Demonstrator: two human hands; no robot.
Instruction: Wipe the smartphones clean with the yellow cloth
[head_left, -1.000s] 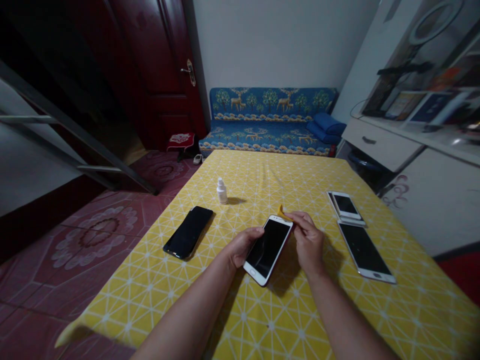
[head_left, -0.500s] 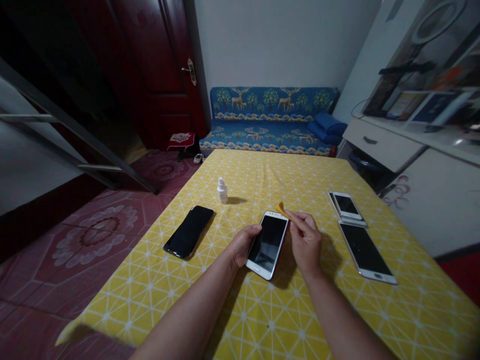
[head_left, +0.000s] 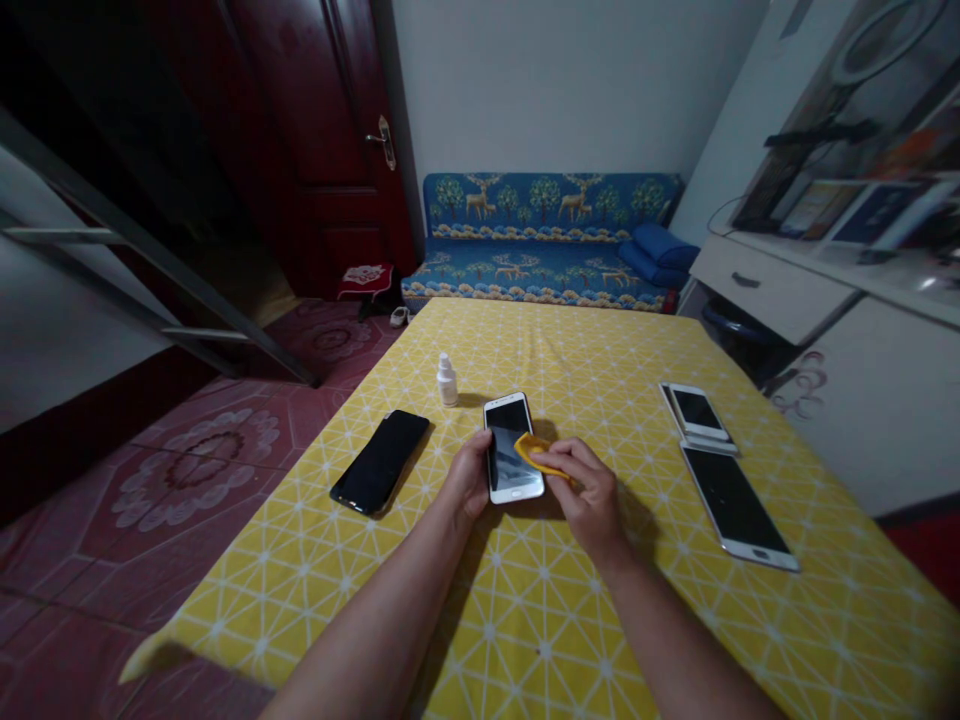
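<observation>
My left hand (head_left: pixel 471 474) grips the left edge of a white smartphone (head_left: pixel 504 462), its thumb over the side of the front. The phone's dark screen faces up, with a pale reflection across its lower half. My right hand (head_left: pixel 589 490) pinches a folded orange-yellow cloth (head_left: pixel 534 450), which lies against the right part of the screen. Left of the hands, a black smartphone (head_left: pixel 381 462) lies on the table. Just beyond the held phone stands a small white bottle (head_left: pixel 447 380).
A yellow patterned tablecloth (head_left: pixel 487 640) covers the table. To the right lie a large white phone (head_left: pixel 739 505) and a smaller white phone (head_left: pixel 697 410) resting on another device. A blue sofa (head_left: pixel 525 260) stands behind the table, and a white cabinet (head_left: pixel 877 400) on the right.
The white smartphone has shifted left and away from me and turned more upright in view. My right hand has brought the cloth from its top right corner down onto the screen.
</observation>
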